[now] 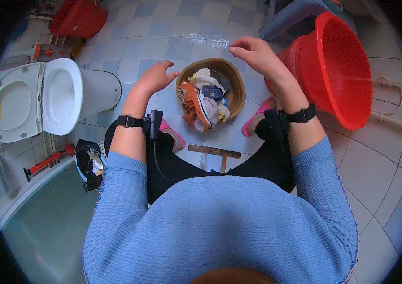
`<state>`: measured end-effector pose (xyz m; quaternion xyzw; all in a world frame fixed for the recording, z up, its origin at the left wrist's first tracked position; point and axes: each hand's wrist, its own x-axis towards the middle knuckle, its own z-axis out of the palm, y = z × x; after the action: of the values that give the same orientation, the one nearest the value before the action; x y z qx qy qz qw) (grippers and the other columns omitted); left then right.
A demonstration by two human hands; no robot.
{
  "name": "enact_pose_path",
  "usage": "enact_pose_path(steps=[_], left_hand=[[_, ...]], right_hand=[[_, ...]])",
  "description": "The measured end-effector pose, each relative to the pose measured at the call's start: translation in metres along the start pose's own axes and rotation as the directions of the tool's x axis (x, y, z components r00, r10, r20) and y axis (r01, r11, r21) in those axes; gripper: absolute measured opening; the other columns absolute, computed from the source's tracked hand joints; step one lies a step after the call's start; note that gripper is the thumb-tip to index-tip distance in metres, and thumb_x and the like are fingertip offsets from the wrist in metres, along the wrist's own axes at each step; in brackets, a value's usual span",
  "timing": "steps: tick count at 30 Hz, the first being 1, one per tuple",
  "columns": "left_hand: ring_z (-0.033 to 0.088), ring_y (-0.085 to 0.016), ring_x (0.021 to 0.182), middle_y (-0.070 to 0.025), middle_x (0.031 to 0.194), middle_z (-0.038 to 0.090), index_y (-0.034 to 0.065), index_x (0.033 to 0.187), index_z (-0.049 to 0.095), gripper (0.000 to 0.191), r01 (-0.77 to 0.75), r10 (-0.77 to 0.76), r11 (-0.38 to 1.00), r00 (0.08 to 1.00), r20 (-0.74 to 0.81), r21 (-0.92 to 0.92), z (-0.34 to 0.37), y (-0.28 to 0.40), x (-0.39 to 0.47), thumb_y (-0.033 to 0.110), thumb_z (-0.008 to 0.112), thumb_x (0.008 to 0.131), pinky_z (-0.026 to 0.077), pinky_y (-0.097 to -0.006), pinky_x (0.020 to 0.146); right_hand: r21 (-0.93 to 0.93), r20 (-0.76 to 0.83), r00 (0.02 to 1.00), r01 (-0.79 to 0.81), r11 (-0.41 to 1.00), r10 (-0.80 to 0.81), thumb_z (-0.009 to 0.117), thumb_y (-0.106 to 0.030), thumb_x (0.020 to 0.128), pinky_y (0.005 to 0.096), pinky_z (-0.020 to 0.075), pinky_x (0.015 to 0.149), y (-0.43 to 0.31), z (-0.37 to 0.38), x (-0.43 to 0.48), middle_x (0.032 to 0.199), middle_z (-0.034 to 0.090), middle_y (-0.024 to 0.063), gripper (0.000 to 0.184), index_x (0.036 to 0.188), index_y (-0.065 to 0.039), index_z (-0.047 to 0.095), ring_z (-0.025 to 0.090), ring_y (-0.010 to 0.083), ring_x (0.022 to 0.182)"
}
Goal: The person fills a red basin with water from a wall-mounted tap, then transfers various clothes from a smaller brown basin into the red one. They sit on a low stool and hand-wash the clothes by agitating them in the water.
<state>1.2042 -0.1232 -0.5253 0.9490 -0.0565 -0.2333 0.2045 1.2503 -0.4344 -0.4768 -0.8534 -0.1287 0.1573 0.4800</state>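
Note:
Between my feet a round yellowish-brown basin point(239, 103) stands on the tiled floor, with a heap of clothes point(206, 99) in it: orange, white, pale purple and dark blue pieces. Some orange cloth hangs over the near rim. My left hand point(156, 76) is in the air by the basin's left rim, fingers apart and holding nothing. My right hand point(252, 53) hovers beyond the basin's upper right rim, fingers loosely bent and apart, with nothing visible in it.
At the right stand a large red plastic basin point(346, 71) and a blue-grey plastic stool point(289, 17). A white toilet point(62, 96) with its lid raised is at the left, above a lined waste bin point(91, 165). A small wooden stool point(214, 151) lies before me; the far floor looks wet.

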Motion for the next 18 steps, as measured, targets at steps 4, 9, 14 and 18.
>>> enact_pose_path(steps=[4,9,14,18], left_hand=[[0.056,-0.036,0.115,-0.0209,0.124,0.058,0.0019,0.126,0.055,0.053,0.006,-0.006,1.0,1.0,-0.016,0.008,0.0,-0.003,-0.001,0.04,0.059,0.089,0.045,-0.0408,0.097],[0.056,-0.036,0.115,-0.021,0.124,0.058,0.0033,0.127,0.055,0.053,0.002,-0.002,1.0,1.0,-0.009,0.0,0.002,-0.005,0.0,0.038,0.062,0.087,0.045,-0.0413,0.097],[0.05,-0.036,0.121,-0.0189,0.133,0.051,0.0105,0.136,0.047,0.074,-0.073,0.077,0.994,0.996,-0.054,0.079,0.011,0.002,-0.001,0.04,0.075,0.074,0.044,-0.0438,0.098],[0.041,-0.038,0.129,-0.0158,0.144,0.039,0.0195,0.141,0.04,0.094,-0.234,0.23,0.937,0.972,0.045,0.259,0.053,0.025,-0.006,0.037,0.085,0.06,0.042,-0.0523,0.098]], right_hand=[[-0.02,0.005,1.0,-0.001,1.0,0.001,0.067,-0.033,0.084,0.0311,0.0508,0.074,0.001,0.005,0.004,0.088,0.069,0.0108,0.034,0.099,-0.002,0.069,0.064,0.0174,0.081],[-0.019,0.101,0.994,-0.046,0.999,0.048,0.064,-0.033,0.088,0.0303,0.0504,0.08,-0.006,0.002,0.004,0.095,0.068,0.0108,0.036,0.106,-0.002,0.066,0.063,0.0184,0.089],[-0.066,0.119,0.991,-0.053,0.996,0.061,0.062,-0.034,0.091,0.0296,0.0504,0.083,-0.01,-0.004,0.001,0.099,0.067,0.0106,0.037,0.111,-0.003,0.065,0.062,0.0187,0.094],[-0.063,0.067,0.998,-0.006,0.998,0.01,0.061,-0.034,0.09,0.0298,0.051,0.082,-0.008,-0.009,0.004,0.098,0.067,0.0111,0.035,0.107,-0.003,0.067,0.063,0.02,0.092]])
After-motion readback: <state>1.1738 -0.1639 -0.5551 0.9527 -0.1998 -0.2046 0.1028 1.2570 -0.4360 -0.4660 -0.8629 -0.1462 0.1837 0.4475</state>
